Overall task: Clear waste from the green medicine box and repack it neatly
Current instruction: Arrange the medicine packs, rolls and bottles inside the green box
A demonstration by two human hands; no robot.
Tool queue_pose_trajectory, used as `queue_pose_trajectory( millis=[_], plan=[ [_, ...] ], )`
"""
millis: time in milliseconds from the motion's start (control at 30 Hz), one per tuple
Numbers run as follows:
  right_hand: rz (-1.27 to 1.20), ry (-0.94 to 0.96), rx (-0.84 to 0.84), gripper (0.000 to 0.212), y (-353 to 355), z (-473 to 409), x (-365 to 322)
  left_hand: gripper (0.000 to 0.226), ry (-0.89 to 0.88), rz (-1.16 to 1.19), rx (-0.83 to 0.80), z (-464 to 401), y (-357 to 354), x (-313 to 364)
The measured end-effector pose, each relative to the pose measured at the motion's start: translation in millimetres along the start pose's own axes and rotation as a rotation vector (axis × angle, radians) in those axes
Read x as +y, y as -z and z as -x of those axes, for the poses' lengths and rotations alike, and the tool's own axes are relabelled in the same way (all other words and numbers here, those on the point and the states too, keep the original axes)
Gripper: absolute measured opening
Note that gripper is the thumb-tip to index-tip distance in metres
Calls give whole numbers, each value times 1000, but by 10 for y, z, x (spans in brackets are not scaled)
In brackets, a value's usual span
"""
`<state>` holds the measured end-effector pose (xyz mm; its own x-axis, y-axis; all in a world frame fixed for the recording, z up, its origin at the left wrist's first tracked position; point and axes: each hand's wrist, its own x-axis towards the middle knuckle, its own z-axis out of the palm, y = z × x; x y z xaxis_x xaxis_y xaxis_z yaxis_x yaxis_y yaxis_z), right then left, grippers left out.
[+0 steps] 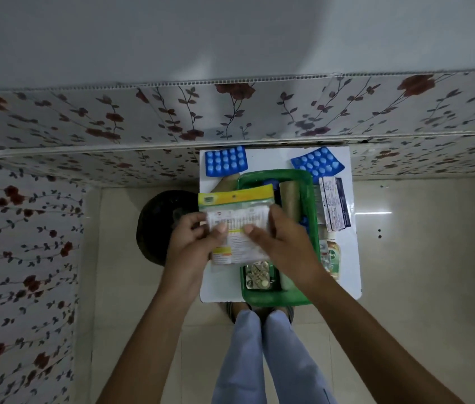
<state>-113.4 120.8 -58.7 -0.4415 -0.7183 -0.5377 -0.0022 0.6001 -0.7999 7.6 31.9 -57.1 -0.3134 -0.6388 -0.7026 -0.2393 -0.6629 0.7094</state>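
The green medicine box (pixel 309 182) sits on a small white table (pixel 350 275). Above it, both hands hold a clear plastic packet (pixel 237 205) with a yellow-green top band and printed text. My left hand (pixel 192 243) grips its left edge and my right hand (pixel 283 243) its right edge, thumbs on the front. Inside the box I see a brown roll (pixel 290 199), blue items and a silver blister strip of pale tablets (pixel 258 275) at the near end.
Two blue blister packs (pixel 226 160) (pixel 316 163) lie at the table's far edge. Flat medicine cartons (pixel 334 204) and an antiseptic bottle (pixel 332 255) lie right of the box. A dark round bin (pixel 157 225) stands on the floor to the left. Floral wall panels surround the area.
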Motion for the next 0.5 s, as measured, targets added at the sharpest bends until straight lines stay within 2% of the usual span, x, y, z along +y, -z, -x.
queue_pose_trajectory(
  millis=[67,133,200,267,300,367,433,500],
  plan=[
    [14,-81,173,26,122,-63,37,13,-2,-10,7,-156,-92,17],
    [208,-129,286,22,268,-133,84,11,-60,-70,80,-371,-77,24],
    [340,-188,238,15,323,-232,128,11,-137,-214,175,-620,-25,10],
    [396,-227,149,27,245,-317,143,18,-225,-441,218,-842,-5,1],
    [427,-212,151,38,192,-352,148,25,-284,-568,205,-953,-20,-1],
    [510,-98,285,53,151,-390,166,38,-410,-815,131,-1157,-81,11],
    [536,31,481,45,274,-414,115,47,-509,-1044,24,-1327,-167,26],
    [483,46,604,34,510,-501,93,54,-522,-1217,-66,-1467,-250,36]
  ],
)
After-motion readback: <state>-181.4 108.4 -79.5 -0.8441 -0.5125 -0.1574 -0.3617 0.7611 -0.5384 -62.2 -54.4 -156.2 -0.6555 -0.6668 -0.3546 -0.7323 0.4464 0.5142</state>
